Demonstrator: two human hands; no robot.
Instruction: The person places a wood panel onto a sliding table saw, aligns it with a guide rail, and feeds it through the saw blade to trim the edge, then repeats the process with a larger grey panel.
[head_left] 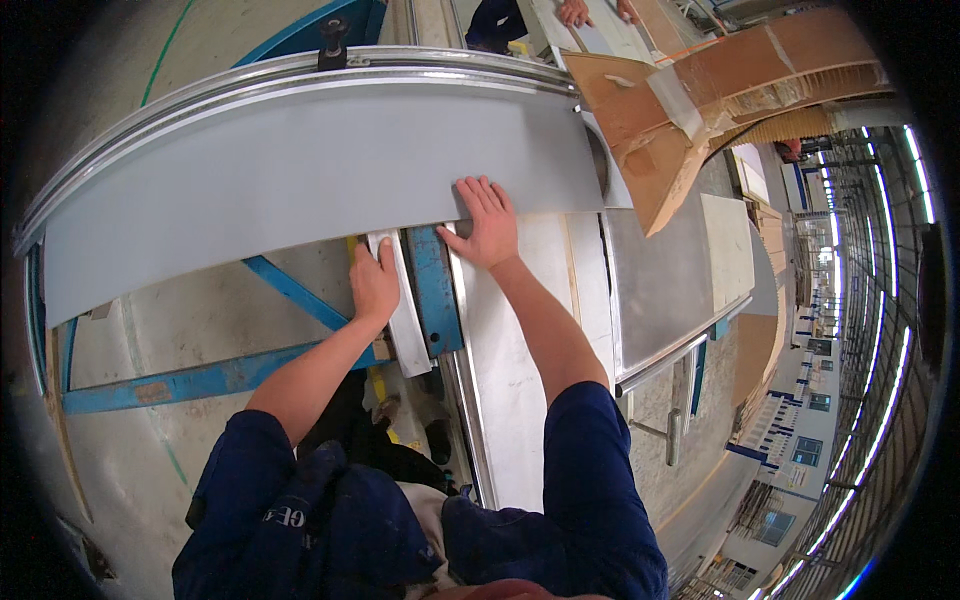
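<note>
Stands at a blue steel frame (200,378), in a large hall with a grey concrete floor (690,480) stretching off to the right beneath strip lights (885,420) and dark roof trusses. Shows bare floor through the openings of the frame, with a thin green line (168,52) painted beyond it at the upper left. Has a long, smooth grey panel (330,160) laid across the frame, with its far edge along a silvery rail (250,90) and its near edge turned toward the body. Carries, on that rail, a black knob (333,42). Continues to the right of the frame as a pale tabletop (515,410), then a grey metal table (655,285). Crowds the panel's right end with a big brown hood (790,60), patched with tape and jutting in from the upper right. Includes, past the rail, another person's hands (574,12) over pale boards. Keeps the left hand (375,285) half curled at the panel's near edge, touching a silvery bar (405,325); cannot tell whether gripping bar or panel. Spreads the right hand (487,225) open on the panel, grasping nothing, just beyond a scuffed blue beam (432,290).
</note>
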